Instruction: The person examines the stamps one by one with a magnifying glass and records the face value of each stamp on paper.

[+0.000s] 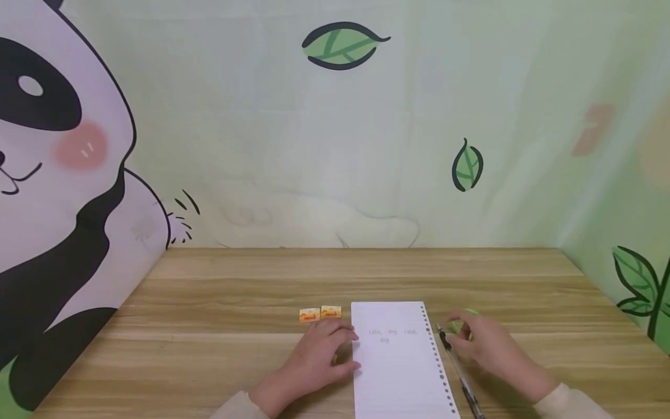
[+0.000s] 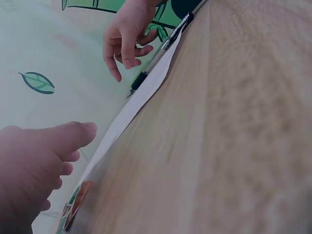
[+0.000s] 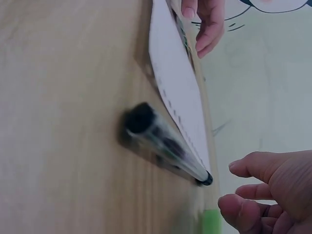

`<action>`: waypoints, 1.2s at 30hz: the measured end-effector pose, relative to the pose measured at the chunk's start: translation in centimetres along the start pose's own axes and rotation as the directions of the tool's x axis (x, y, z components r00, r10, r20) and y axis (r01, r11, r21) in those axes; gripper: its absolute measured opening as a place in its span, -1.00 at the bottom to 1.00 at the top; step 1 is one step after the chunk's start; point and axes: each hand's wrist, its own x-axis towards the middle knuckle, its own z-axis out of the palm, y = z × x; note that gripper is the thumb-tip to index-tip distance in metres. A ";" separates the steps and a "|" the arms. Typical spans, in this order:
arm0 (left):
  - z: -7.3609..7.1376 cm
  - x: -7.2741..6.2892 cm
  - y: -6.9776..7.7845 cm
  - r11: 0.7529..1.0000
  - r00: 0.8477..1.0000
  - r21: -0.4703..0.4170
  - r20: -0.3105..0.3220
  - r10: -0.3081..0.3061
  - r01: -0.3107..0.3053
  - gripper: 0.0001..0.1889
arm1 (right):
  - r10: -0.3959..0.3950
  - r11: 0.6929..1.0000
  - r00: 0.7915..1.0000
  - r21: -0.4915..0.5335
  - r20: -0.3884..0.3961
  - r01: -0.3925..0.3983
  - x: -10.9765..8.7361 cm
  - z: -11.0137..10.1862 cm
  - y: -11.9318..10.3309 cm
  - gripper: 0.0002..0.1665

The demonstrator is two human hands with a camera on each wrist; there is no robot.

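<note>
A white sheet of lined paper [image 1: 400, 378] with punched holes down its right edge lies on the table, a few faint handwritten marks near its top. My left hand [image 1: 319, 355] is at the sheet's left edge, fingers loosely bent and thumb apart. Along the holed edge lies a clear pen [image 1: 460, 372] with a black grip, its tip pointing away from me. My right hand [image 1: 487, 343] hovers by the pen's tip with fingers loosely bent and nothing between them. Partly hidden behind those fingers is a small green object [image 3: 211, 222] on the table.
Two small yellow-orange cards [image 1: 309, 315] lie side by side just beyond my left hand. The wooden table [image 1: 235, 285] meets a pale green cloth backdrop [image 1: 262, 145] printed with a panda and leaves.
</note>
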 end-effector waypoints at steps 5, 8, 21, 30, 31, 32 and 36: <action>-0.5 0.0 -0.2 0.999 0.999 -0.043 -0.049 0.001 -0.003 -0.65 | -0.035 0.999 0.999 -0.024 -0.012 0.034 0.0 -1.1 0.4 -0.50; -0.8 0.1 -0.5 0.999 0.997 -0.049 -0.075 -0.004 0.000 -0.66 | -0.026 0.999 0.999 -0.021 -0.018 0.026 0.0 -1.8 0.6 -0.51; -2.1 0.3 -4.3 0.977 0.967 -0.096 -0.155 -0.202 0.189 -0.59 | 0.003 0.989 0.999 -0.144 -0.051 -0.010 0.1 -4.1 2.3 -0.62; -2.2 0.1 -6.5 0.949 0.937 -0.100 -0.154 -0.313 0.300 -0.59 | 0.013 0.983 1.000 -0.181 0.010 -0.011 -0.3 -4.9 3.6 -0.69; -2.2 0.1 -6.6 0.944 0.934 -0.104 -0.149 -0.325 0.312 -0.58 | 0.015 0.983 1.000 -0.184 0.020 -0.012 -0.3 -4.9 3.8 -0.69; -2.2 0.1 -6.8 0.940 0.930 -0.108 -0.143 -0.337 0.324 -0.58 | 0.024 0.982 0.999 -0.187 0.031 -0.017 -0.4 -5.0 3.9 -0.68; -2.1 0.0 -7.4 0.925 0.917 -0.107 -0.130 -0.376 0.364 -0.60 | 0.050 0.981 0.996 -0.190 0.068 -0.037 -0.5 -4.9 4.4 -0.69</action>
